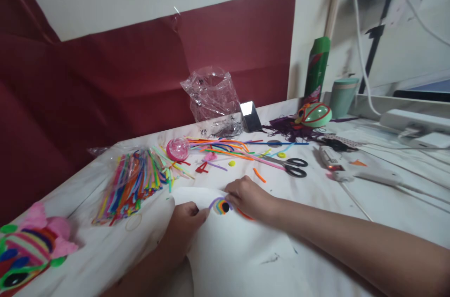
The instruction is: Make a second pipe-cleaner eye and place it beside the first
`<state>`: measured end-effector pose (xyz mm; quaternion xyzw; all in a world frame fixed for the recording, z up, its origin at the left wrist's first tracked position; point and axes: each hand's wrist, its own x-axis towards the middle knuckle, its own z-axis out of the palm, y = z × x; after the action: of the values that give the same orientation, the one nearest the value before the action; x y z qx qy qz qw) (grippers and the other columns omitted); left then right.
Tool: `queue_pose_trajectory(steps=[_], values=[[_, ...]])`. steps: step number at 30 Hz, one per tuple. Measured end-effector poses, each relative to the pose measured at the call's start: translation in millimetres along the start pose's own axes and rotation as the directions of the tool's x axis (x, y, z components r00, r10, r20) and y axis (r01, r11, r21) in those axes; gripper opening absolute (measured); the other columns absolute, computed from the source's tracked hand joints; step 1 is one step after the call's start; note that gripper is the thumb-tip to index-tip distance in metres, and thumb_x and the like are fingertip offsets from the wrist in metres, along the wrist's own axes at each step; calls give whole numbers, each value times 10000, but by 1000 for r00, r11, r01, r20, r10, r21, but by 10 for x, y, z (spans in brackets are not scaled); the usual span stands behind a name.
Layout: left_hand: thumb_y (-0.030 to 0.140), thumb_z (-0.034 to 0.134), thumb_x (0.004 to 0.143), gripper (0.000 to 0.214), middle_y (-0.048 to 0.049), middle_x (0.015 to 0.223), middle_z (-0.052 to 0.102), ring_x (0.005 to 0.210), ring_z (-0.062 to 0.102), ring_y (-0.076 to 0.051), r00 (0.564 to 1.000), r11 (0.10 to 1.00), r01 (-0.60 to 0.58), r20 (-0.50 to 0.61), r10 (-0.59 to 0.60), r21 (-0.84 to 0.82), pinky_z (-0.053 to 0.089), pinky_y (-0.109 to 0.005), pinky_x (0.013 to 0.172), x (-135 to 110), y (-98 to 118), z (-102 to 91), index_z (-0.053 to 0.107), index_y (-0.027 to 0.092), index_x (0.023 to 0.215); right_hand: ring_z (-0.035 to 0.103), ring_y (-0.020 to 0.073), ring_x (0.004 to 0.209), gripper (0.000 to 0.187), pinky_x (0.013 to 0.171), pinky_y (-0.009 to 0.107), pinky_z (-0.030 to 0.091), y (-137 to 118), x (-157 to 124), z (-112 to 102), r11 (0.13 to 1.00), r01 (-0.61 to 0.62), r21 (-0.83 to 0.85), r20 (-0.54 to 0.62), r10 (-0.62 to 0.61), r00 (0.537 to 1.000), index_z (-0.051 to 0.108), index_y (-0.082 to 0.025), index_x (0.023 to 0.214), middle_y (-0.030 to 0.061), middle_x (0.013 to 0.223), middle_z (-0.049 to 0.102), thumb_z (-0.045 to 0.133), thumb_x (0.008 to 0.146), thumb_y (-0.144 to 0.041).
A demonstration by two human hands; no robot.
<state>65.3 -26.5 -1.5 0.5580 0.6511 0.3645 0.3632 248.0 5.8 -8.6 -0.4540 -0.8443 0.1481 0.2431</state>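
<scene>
A small eye-like piece (221,206) lies between my hands, with curved rainbow bands around a black round centre. Arching over it is a purple pipe cleaner (212,202). My left hand (184,224) is closed at the strip's left end, thumb pointing right. My right hand (248,197) pinches its right end, fingertips close to the black centre. Below the right hand an orange strip (245,214) curves out, partly hidden. Under both hands spreads a large smooth white sheet-like piece (228,255) with a rounded top edge; its material is unclear.
Loose pipe cleaners (225,146), black-handled scissors (295,167) and a pink ball (178,149) lie beyond my hands. A bag of pipe cleaners (131,184) and a colourful fish-like craft (31,250) sit left. Right are a glue gun (333,161), cables and a power strip (415,123).
</scene>
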Motion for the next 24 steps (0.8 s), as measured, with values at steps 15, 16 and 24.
queue_pose_trajectory(steps=[15, 16, 24], values=[[426, 604, 531, 336, 75, 406, 312, 410, 286, -74, 997, 997, 76, 16, -77, 33, 207, -205, 402, 0, -5, 0, 391, 178, 452, 480, 99, 568, 208, 677, 247, 318, 45, 2, 41, 996, 68, -52, -24, -69, 997, 477, -170, 571, -5, 592, 575, 481, 771, -114], [427, 606, 530, 336, 77, 402, 311, 405, 290, -76, 997, 996, 81, 18, -81, 24, 207, -203, 398, 0, -9, 1, 390, 180, 458, 482, 100, 571, 207, 687, 251, 319, 47, 4, 44, 996, 69, -57, -25, -71, 997, 483, -169, 573, -5, 596, 579, 486, 773, -116], [387, 598, 571, 300, 73, 376, 336, 374, 311, -78, 992, 991, 122, 23, -124, 53, 217, -205, 382, -50, 11, 12, 417, 175, 458, 503, 103, 583, 183, 692, 250, 321, 50, -1, 73, 991, 89, -96, -22, -91, 996, 524, -169, 595, -1, 612, 604, 495, 771, -123]])
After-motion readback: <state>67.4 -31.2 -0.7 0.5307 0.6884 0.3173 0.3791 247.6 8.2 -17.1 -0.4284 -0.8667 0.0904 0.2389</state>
